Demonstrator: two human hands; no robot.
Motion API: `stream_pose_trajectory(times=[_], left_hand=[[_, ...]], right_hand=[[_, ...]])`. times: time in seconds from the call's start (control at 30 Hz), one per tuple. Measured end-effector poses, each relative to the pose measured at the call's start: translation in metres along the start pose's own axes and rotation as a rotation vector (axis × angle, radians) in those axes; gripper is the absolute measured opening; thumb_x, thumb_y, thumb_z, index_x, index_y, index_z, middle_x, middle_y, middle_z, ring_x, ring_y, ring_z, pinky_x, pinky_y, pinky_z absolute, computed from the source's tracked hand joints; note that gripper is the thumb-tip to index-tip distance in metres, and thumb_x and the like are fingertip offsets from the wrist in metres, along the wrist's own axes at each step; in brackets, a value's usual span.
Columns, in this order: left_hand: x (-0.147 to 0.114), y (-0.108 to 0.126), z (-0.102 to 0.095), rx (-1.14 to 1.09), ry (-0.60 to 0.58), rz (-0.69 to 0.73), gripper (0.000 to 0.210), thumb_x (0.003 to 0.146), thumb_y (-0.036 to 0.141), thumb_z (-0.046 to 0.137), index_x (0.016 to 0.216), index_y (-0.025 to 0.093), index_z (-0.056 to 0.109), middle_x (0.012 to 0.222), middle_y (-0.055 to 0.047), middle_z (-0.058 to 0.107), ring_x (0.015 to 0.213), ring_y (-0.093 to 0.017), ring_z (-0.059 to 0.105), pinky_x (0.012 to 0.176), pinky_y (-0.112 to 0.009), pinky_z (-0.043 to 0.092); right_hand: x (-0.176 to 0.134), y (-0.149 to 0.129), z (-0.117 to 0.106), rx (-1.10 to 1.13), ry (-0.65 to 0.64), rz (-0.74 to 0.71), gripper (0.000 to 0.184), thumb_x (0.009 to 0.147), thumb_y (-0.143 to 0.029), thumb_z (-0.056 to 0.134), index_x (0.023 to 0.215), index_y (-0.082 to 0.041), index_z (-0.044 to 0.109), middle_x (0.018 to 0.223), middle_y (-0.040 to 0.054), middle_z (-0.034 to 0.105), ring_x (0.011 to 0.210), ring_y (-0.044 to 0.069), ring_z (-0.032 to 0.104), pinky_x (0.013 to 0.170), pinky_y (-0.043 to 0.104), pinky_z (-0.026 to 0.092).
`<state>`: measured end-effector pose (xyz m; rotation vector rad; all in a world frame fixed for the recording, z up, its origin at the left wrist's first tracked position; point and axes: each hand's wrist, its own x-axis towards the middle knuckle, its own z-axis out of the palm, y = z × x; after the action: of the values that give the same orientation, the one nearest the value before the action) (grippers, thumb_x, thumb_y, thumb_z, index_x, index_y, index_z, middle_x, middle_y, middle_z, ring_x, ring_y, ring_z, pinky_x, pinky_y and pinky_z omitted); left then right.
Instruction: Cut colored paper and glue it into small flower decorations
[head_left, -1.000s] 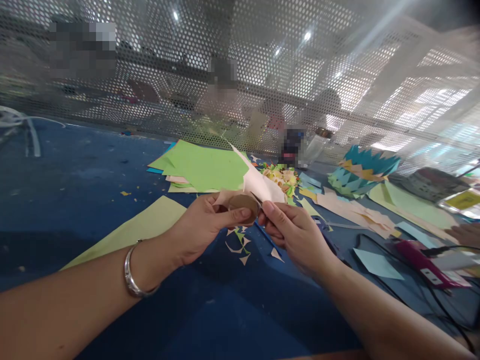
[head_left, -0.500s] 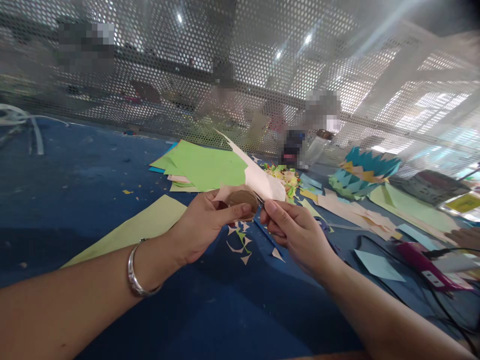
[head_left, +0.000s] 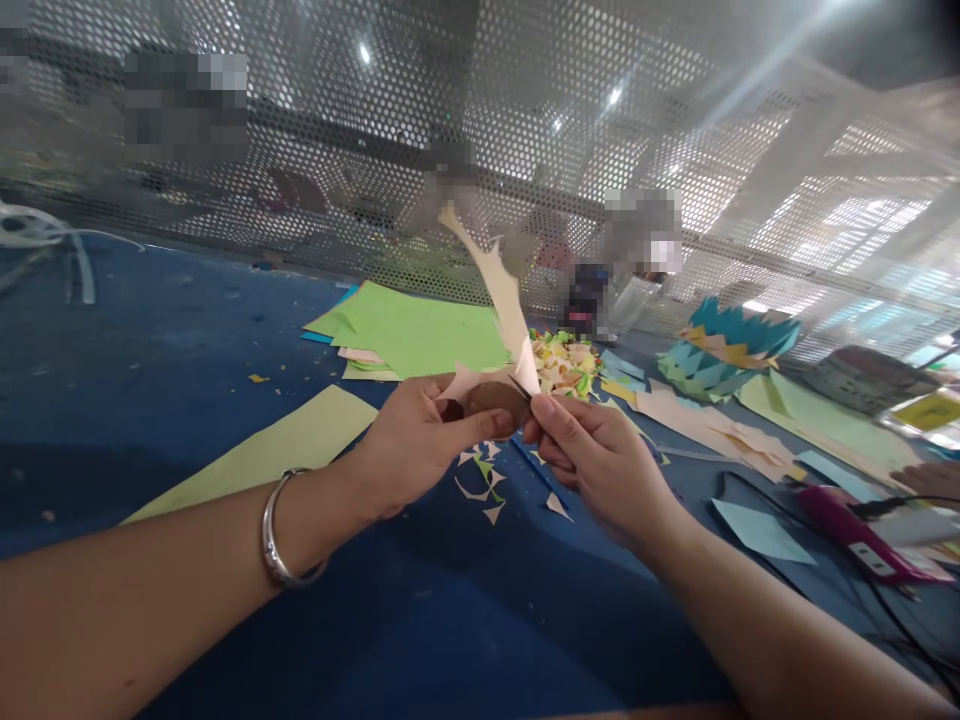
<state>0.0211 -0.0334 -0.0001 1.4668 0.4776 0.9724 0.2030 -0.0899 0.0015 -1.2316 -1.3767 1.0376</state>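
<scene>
My left hand (head_left: 409,445), a silver bangle on its wrist, is closed on a round brown disc (head_left: 499,402) and the pale pink paper (head_left: 506,295) behind it. The paper rises above the disc as a curled strip with a jagged edge. My right hand (head_left: 596,455) pinches a thin dark pointed blade (head_left: 519,386) whose tip lies at the paper beside the disc; its handle is hidden by the fingers. Below the hands, small pink and green paper scraps (head_left: 493,515) lie near a thin blue stick (head_left: 534,462).
Green paper sheets (head_left: 427,330) and a yellow-green sheet (head_left: 262,455) lie left. A heap of coloured paper bits (head_left: 566,360) sits behind my right hand. At right are a spiky blue paper bowl (head_left: 731,350), a magenta power strip (head_left: 862,540) and black cables. Perforated metal panelling (head_left: 360,150) stands behind.
The pink paper strip has swung from leaning right to standing more upright, showing its jagged edge. The disc has tilted a little, and both hands have shifted slightly right.
</scene>
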Motion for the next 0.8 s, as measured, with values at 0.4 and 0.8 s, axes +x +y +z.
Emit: stream_pose_trajectory(times=[0.4,0.8], left_hand=[[-0.0032,0.0063,0.0018,-0.080,-0.026,-0.061,0.017,0.078,0.029,0.082,0.080,0.015,0.074,0.078,-0.003,0.070,0.074,-0.014,0.060,0.074,-0.027,0.045],[-0.0024,-0.0004,-0.0009,-0.208,-0.071,-0.110,0.019,0.076,0.027,0.085,0.079,0.014,0.071,0.078,-0.001,0.068,0.075,-0.013,0.060,0.073,-0.027,0.043]], right_hand=[[-0.0032,-0.0006,-0.0040,-0.070,-0.015,-0.027,0.050,0.091,-0.063,0.061,0.074,-0.017,0.060,0.054,-0.0076,0.034,0.045,0.005,0.024,0.042,0.023,0.014],[-0.0020,-0.0034,-0.0043,0.020,-0.069,-0.009,0.049,0.091,-0.062,0.062,0.074,-0.016,0.059,0.054,-0.0088,0.030,0.046,0.005,0.019,0.041,0.022,0.011]])
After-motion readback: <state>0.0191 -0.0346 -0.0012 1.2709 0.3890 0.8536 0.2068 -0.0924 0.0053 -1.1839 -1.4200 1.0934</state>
